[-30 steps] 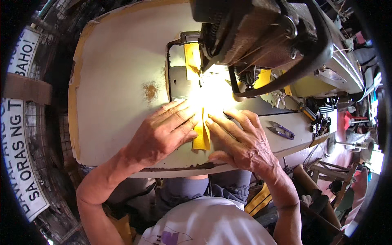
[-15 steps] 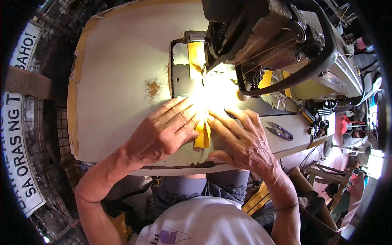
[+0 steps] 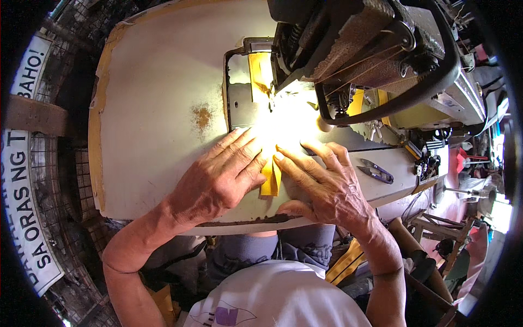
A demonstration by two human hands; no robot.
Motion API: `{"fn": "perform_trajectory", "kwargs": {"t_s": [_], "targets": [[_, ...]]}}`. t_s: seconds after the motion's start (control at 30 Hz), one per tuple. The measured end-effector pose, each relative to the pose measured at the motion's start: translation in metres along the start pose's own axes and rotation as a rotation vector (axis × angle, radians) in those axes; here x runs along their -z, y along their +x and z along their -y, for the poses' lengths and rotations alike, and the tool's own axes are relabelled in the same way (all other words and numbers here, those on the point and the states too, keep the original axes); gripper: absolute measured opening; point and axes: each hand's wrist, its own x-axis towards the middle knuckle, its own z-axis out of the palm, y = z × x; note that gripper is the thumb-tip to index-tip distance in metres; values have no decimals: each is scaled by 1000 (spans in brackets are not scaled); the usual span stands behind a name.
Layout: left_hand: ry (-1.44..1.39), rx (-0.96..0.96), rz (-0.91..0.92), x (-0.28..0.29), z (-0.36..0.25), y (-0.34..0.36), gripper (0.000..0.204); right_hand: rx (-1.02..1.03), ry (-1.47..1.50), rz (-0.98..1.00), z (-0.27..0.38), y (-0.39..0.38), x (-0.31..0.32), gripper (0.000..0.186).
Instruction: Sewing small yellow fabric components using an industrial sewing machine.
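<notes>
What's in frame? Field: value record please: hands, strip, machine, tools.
left hand: palm down, left of the yellow strip
right hand: palm down, right of the strip
yellow strip: near end between the hands; far part lost in glare
sewing machine: dark, ahead and to the right
thread snips: on white table, right of the right hand

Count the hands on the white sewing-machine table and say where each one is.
2: the left hand lies left of the yellow strip, the right hand to its right.
</notes>
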Motion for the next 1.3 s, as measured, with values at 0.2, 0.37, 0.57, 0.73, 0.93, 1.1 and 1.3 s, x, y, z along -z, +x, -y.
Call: {"fn": "perform_trajectory", "kwargs": {"t_s": [0.2,0.37,0.57,0.73,0.93,1.1,1.3], "targets": [[32,-21,-18,0,-2,2,42,-5,8,-1,0,2,2,79],[98,39,8,2,-14,8,44,19,83,-6,-6,9,2,68],[177,171,-19,-3,-33,22,49,84,82,-99,-14,11,-3,53],[273,204,16,-3,-37,28,41,43,130,-235,-10,8,-21,55],[178,-92,134,28,16,31,32,-24,90,-247,18,14,-26,55],[52,-290,183,33,48,43,29,62,109,-252,-5,21,-22,41],[38,-287,139,33,53,34,27,171,133,-111,-24,26,-1,53]]}}
